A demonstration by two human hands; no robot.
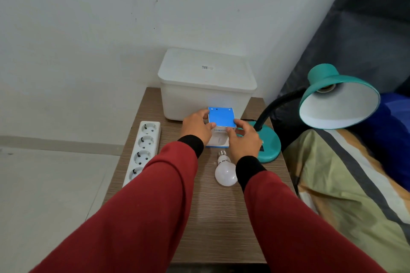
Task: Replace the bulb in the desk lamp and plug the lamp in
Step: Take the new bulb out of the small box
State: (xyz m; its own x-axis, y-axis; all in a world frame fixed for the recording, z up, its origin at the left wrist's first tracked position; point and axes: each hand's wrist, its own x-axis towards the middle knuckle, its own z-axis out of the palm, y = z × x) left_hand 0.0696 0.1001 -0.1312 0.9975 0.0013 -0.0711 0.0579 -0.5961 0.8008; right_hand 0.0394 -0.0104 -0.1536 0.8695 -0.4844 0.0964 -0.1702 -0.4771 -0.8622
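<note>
Here, at a narrow wood-grain bedside table (221, 217) pushed against a white wall, a person in red sleeves works w/ both hands on a small blue-topped box (221, 117). Largest item on the table is a lidded white plastic bin (206, 95) at the back; the box sits just in front of it. At right stands the teal desk lamp (339, 99), gooseneck bent, shade tipped toward the camera, socket (326, 89) visibly empty. Along the table's left edge lies a white power strip (142, 150) w/ four outlets, none occupied as far as can be seen. Smallest: a white bulb (225, 172) lying on its side, apart from the lamp base (269, 146), screw cap pointing toward the box.

The left hand (196, 129) grips the box's left side, fingers curled over its top edge; the right hand (245, 139) clasps the right side, thumb on the front face.

Progress, judged from this: a bulb appears to be already out of the lamp, so removal looks done. Still left: get a bulb into the socket, then plug in.

Hard to tell: whether the loose bulb is old or new, what the box holds (label reads partly "HUMIDIFI", rest covered by hands), and where the lamp's cord and plug are. The strip's near end is hidden under the left sleeve.
</note>
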